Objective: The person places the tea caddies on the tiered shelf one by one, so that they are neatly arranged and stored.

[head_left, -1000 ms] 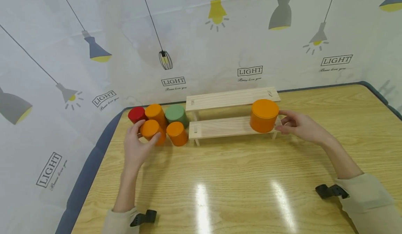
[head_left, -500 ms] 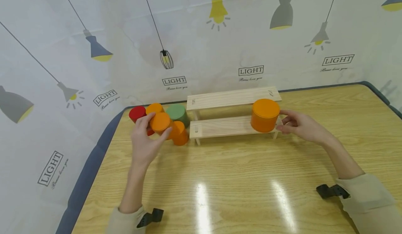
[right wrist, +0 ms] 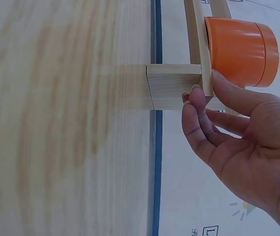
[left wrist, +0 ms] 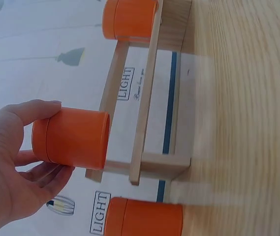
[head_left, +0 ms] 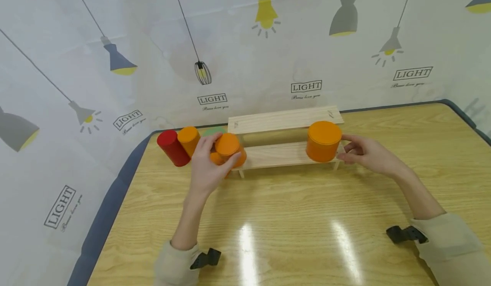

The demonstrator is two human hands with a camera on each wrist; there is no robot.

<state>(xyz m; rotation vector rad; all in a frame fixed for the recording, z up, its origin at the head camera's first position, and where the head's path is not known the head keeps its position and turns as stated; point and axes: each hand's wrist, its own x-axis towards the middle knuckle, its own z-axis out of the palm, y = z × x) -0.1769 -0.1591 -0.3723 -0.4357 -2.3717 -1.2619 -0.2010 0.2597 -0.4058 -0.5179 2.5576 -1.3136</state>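
Note:
My left hand [head_left: 207, 166] holds a small orange lidded canister [head_left: 228, 144] between thumb and fingers, at the left end of the wooden two-tier stand's lower shelf [head_left: 274, 154]. In the left wrist view this canister [left wrist: 73, 137] is close over the shelf's end, slightly tilted. On the right end of that shelf sits a larger orange canister [head_left: 324, 143]. Beside it my right hand [head_left: 362, 154] grips the shelf's end, thumb above the board and fingers below it, as the right wrist view shows.
Left of the stand are a tall red canister [head_left: 174, 149], an orange one [head_left: 188, 139] and a green one [head_left: 213, 131], partly hidden. Another orange canister [left wrist: 144, 219] stands beneath my left hand. Behind rises the upper shelf [head_left: 285, 119], close to the printed wall covering [head_left: 245, 51].
My left hand has lifted the orange canister from the group and carried it right to the lower shelf's left end. The red canister is uncovered. My right hand stays put.

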